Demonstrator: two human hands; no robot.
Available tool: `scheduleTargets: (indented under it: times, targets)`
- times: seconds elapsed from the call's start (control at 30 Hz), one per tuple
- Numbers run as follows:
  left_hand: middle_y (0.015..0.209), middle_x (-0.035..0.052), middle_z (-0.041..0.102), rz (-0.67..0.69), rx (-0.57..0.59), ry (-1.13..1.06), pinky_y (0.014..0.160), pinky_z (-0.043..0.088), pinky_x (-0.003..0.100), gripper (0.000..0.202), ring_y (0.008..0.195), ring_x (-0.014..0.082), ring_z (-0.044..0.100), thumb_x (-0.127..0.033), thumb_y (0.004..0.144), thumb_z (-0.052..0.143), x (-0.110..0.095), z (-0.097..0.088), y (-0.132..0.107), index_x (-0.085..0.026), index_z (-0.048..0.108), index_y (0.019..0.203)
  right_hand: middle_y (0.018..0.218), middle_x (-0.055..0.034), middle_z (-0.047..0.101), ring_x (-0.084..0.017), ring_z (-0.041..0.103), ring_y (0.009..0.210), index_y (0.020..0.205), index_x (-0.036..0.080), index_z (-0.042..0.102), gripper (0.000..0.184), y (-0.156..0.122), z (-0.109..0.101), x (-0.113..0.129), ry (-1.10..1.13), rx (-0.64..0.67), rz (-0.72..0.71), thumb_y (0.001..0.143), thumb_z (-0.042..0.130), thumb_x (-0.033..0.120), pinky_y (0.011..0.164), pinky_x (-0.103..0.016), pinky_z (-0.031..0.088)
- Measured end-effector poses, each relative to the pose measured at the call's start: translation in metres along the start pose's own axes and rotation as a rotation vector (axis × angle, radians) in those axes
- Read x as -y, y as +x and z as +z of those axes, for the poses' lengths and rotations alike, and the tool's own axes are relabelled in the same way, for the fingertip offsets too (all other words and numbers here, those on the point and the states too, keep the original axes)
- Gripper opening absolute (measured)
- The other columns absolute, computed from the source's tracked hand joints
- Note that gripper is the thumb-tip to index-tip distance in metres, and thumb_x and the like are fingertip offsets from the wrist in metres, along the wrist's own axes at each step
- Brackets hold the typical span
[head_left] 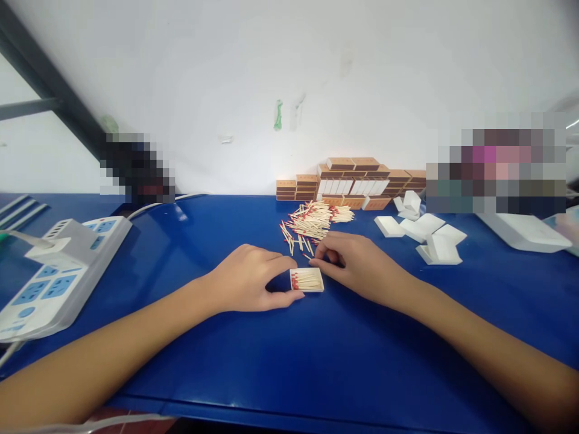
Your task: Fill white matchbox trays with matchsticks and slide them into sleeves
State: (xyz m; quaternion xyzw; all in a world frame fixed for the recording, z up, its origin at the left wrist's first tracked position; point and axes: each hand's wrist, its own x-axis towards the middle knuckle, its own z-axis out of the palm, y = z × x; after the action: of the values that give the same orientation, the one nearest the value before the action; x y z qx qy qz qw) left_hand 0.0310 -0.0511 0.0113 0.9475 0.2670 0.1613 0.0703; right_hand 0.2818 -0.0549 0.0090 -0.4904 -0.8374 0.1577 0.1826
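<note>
A small white matchbox tray [320, 288] lies on the blue table, with red-headed matches [307, 279] side by side in it, heads to the left. My left hand [253, 277] steadies it, thumb at the near side and fingers at the far side. Just beyond the tray's right end, my right hand [357, 262] has thumb and forefinger closed around a single match [306, 257], whose red head points left. A loose heap of matches [312, 220] lies behind both hands, and a few stray ones spread toward the right fingertips.
Stacked brown matchboxes [353, 175] stand against the wall. Several empty white trays [423, 226] are scattered to the right, near a larger white container [525, 232]. On the left sits a power strip [67, 283] with a plugged-in adapter [63, 241] and cables.
</note>
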Motion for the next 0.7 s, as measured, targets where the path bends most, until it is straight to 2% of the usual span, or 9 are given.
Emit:
scheduleTargets:
  times: [0.17, 0.3, 0.47, 0.7]
  targets:
    - [0.073, -0.003, 0.069, -0.063, 0.106, -0.009, 0.057, 0.037, 0.026, 0.033, 0.06, 0.0127, 0.062, -0.051, 0.095, 0.064, -0.001, -0.001, 0.002, -0.02, 0.069, 0.106, 0.077, -0.0011, 0.062, -0.015, 0.053, 0.067, 0.083, 0.021, 0.063, 0.017, 0.002, 0.004, 0.003, -0.021, -0.018, 0.07, 0.097, 0.062, 0.03, 0.061, -0.029, 0.036]
    - [0.077, -0.003, 0.07, -0.062, 0.116, 0.001, 0.058, 0.036, 0.027, 0.033, 0.064, 0.0135, 0.064, -0.052, 0.097, 0.061, -0.001, -0.001, 0.001, -0.021, 0.068, 0.108, 0.08, -0.001, 0.063, -0.015, 0.053, 0.067, 0.082, 0.021, 0.061, 0.017, 0.004, 0.014, 0.003, -0.065, -0.124, 0.091, 0.096, 0.064, 0.031, 0.062, -0.029, 0.035]
    - [0.078, -0.0022, 0.07, -0.077, 0.136, 0.019, 0.058, 0.034, 0.028, 0.035, 0.065, 0.0152, 0.064, -0.052, 0.097, 0.06, -0.002, -0.002, 0.001, -0.021, 0.067, 0.11, 0.086, -0.0021, 0.065, -0.017, 0.057, 0.07, 0.091, 0.021, 0.061, 0.02, 0.007, 0.023, 0.005, -0.124, -0.215, 0.143, 0.094, 0.067, 0.039, 0.062, -0.03, 0.036]
    - [0.077, -0.0021, 0.07, -0.074, 0.139, 0.015, 0.057, 0.033, 0.028, 0.035, 0.065, 0.015, 0.064, -0.053, 0.098, 0.06, -0.003, -0.002, 0.001, -0.021, 0.066, 0.11, 0.093, -0.0044, 0.069, -0.019, 0.061, 0.075, 0.089, 0.021, 0.061, 0.014, 0.013, 0.02, 0.01, -0.174, -0.137, 0.2, 0.1, 0.058, 0.028, 0.064, -0.031, 0.038]
